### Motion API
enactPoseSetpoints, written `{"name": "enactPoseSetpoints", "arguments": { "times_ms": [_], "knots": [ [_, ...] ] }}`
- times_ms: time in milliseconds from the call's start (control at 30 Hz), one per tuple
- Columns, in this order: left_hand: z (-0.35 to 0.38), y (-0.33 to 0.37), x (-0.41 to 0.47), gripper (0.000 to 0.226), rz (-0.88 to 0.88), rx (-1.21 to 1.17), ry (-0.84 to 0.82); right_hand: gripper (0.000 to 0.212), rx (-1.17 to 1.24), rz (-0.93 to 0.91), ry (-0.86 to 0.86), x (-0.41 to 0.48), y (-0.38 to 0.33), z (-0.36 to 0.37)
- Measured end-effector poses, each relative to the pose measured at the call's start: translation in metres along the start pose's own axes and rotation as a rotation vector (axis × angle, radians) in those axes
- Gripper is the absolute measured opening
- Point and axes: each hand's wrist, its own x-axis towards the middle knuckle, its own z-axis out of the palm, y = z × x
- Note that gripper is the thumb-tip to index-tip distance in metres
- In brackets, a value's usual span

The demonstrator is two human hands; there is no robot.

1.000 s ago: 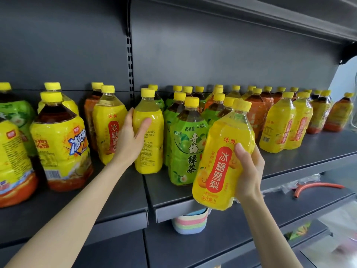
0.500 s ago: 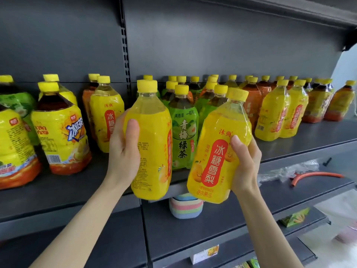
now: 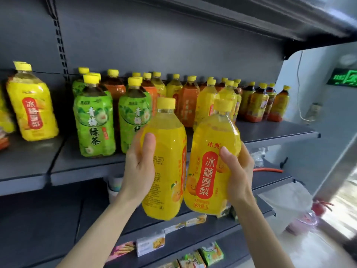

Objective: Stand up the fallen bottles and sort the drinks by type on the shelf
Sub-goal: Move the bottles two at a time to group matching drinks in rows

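My left hand (image 3: 140, 167) grips a yellow pear-drink bottle (image 3: 168, 161), its back label facing me. My right hand (image 3: 238, 171) grips a second yellow pear-drink bottle (image 3: 209, 163) with a red label. Both are upright, side by side, in the air in front of the grey shelf (image 3: 81, 167). On the shelf stand two green-tea bottles (image 3: 94, 122), orange-labelled tea bottles (image 3: 188, 105), more yellow pear bottles (image 3: 205, 105), and one yellow pear bottle (image 3: 32, 111) at the left. All the bottles I see are upright.
Dark tea bottles with yellow-red labels (image 3: 257, 105) stand at the shelf's right end. Lower shelves hold small snack boxes (image 3: 150, 244) and green packets (image 3: 211, 254). An orange hose (image 3: 268, 170) and a clear plastic bag (image 3: 287, 202) lie at the right. An overhead shelf (image 3: 251, 18) hangs above.
My left hand has lifted its yellow bottle off the shelf and carried it right, beside the one in my right hand. The view has swung right and down.
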Motion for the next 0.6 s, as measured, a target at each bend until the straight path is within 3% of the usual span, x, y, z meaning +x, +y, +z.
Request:
{"name": "enactPoseSetpoints", "arguments": {
  "times_ms": [100, 167, 333, 600],
  "knots": [
    [0.051, 0.005, -0.008, 0.032, -0.050, -0.014, 0.014, 0.064, -0.035, 0.014, 0.017, 0.007, -0.006, -0.041],
    [0.079, 0.009, -0.006, 0.021, -0.054, -0.005, 0.042, 0.063, -0.037, 0.020, 0.026, 0.017, -0.007, -0.062],
    [0.123, -0.014, 0.028, 0.047, 0.003, 0.012, 0.061, 0.058, -0.031, 0.009, 0.034, 0.062, 0.005, -0.093],
    [0.145, -0.071, 0.108, 0.061, -0.001, 0.116, 0.286, 0.070, -0.010, -0.016, -0.042, 0.156, 0.047, -0.098]
  ]
}}
